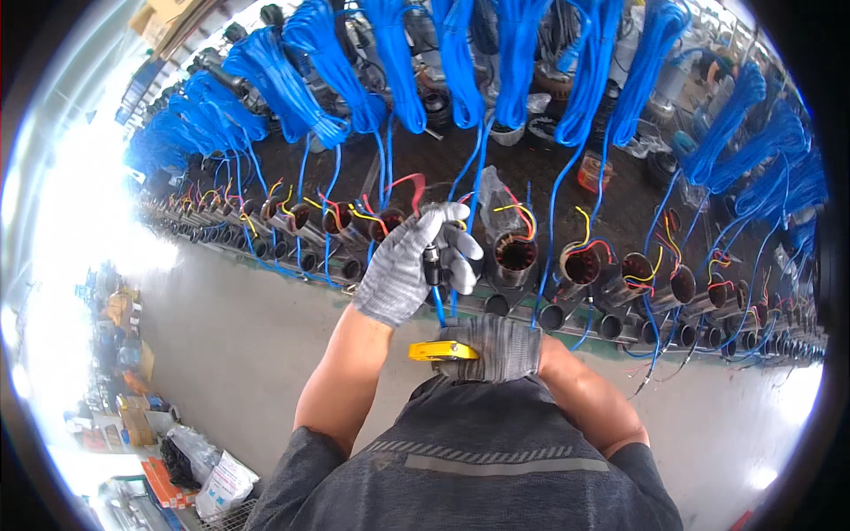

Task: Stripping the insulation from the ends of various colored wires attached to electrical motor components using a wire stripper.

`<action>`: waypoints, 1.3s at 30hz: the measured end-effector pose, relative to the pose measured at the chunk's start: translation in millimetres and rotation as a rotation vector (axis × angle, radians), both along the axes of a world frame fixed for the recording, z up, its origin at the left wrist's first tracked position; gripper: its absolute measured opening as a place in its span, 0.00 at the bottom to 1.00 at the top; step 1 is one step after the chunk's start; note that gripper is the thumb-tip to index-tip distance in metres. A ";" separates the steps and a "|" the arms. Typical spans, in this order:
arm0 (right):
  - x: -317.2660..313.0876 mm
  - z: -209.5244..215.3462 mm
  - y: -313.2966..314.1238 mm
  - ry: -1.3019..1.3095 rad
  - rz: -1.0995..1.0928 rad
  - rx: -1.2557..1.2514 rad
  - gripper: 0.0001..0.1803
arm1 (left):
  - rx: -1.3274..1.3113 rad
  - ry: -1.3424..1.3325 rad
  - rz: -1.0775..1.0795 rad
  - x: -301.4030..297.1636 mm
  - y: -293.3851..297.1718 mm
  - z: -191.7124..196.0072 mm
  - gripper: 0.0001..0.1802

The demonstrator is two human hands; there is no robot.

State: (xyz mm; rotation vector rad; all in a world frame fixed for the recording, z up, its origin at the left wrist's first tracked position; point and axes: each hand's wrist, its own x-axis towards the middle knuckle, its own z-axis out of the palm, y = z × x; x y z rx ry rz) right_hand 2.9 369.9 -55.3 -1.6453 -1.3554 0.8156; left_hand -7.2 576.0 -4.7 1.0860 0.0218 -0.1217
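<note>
Grey-gloved, the left hand [398,265] is clamped on a black fitting [432,272] on a blue cable [438,305], near the edge of the counter [416,152]; the right hand [500,348], closer in, grips a yellow tool [440,351].

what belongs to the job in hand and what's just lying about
Likely part of the job:
black cable fitting in the left hand
yellow hand tool in the right hand
blue cable
motor stators along the bench

Probably just lying about:
clear plastic bag on the bench
white sack at the lower left
</note>
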 end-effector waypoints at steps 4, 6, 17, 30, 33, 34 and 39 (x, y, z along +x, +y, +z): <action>-6.3 -5.8 13.8 -0.011 -0.049 0.035 0.29 | -0.089 0.066 0.244 -8.0 15.4 3.8 0.18; -9.5 -7.6 19.4 -0.122 -0.055 -0.059 0.29 | -0.081 0.026 0.312 -15.3 20.5 -0.8 0.18; -26.2 -45.5 26.4 -0.041 -0.204 -0.005 0.30 | -0.006 -0.136 0.485 -54.1 49.7 1.9 0.12; -32.7 19.6 -11.8 1.308 -0.580 0.340 0.45 | 0.429 -0.118 0.372 -95.3 50.9 -1.6 0.09; -40.9 35.1 -9.5 1.276 -0.496 0.339 0.46 | 0.558 -0.226 0.389 -97.2 48.0 -1.3 0.12; -41.3 37.8 -8.7 1.290 -0.450 0.348 0.46 | 0.578 -0.217 0.380 -97.5 47.1 -1.2 0.12; -38.6 38.2 -5.0 1.340 -0.386 0.310 0.47 | 0.483 -0.223 0.371 -99.0 46.3 -4.9 0.11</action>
